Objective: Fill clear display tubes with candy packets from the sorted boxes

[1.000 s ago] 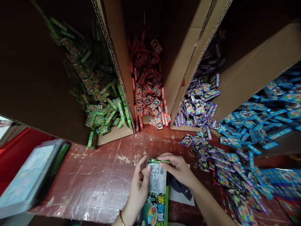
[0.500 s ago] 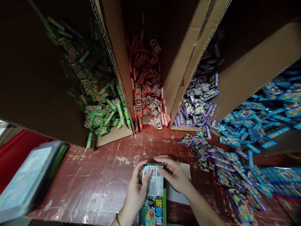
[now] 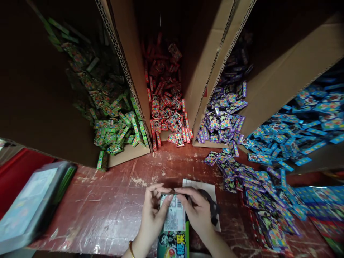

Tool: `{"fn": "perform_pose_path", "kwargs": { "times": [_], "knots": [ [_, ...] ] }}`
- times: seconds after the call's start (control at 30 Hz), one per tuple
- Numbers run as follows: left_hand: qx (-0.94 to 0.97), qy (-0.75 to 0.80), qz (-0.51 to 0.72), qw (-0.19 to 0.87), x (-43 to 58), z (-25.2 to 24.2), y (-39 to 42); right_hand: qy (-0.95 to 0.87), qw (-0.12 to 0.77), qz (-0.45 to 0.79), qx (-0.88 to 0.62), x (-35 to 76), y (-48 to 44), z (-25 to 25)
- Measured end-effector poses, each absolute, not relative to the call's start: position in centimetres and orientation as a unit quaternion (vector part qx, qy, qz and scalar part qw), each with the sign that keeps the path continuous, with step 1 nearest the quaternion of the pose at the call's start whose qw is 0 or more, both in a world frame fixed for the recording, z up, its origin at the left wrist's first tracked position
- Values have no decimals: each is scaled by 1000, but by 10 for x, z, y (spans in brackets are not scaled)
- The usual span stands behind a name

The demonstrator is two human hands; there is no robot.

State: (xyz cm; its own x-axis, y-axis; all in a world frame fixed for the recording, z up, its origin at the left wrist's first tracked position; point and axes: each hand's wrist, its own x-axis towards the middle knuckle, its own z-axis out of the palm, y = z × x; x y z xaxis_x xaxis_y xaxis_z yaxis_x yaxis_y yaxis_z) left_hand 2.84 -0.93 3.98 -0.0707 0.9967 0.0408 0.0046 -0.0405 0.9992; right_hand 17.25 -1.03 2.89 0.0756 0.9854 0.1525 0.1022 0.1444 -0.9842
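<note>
A green candy box [image 3: 172, 242] with a white printed panel stands at the table's near edge. My left hand [image 3: 153, 208] wraps its upper left side, thumb on the white panel. My right hand [image 3: 195, 208] pinches the top edge from the other side, fingertips meeting those of the left. The box's top edge is partly covered by the fingers. Behind my right hand lie a white sheet of paper [image 3: 200, 184] and a dark round object [image 3: 214, 209], perhaps a tape roll, partly hidden.
Cardboard boxes hold small packets: green [image 3: 118, 132], red [image 3: 169, 111], purple [image 3: 223, 114] and blue [image 3: 290, 136]. Loose purple packets [image 3: 258, 190] spill over the red table [image 3: 107, 211] on the right. A stack of plastic-covered flat packages [image 3: 32, 204] lies at the left.
Both hands have closed in on the top edge of the candy box, fingertips now together. My right hand has moved left and down, showing more of the white paper and the dark object.
</note>
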Motion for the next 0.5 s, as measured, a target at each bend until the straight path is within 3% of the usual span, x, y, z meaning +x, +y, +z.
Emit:
{"fn": "perform_pose_path", "kwargs": {
  "times": [0.1, 0.23, 0.37, 0.5],
  "knots": [
    [533, 524, 466, 474, 21, 47, -10, -537, 504, 487, -469, 178, -3, 40],
    [442, 547, 448, 552, 19, 54, -4, -480, 458, 581, -472, 185, 9, 46],
    [385, 563, 443, 582, 24, 54, 3, -427, 443, 615, -493, 191, 16, 40],
    [455, 553, 442, 541, 28, 50, -4, -446, 456, 600, -482, 193, 11, 36]
  ]
}}
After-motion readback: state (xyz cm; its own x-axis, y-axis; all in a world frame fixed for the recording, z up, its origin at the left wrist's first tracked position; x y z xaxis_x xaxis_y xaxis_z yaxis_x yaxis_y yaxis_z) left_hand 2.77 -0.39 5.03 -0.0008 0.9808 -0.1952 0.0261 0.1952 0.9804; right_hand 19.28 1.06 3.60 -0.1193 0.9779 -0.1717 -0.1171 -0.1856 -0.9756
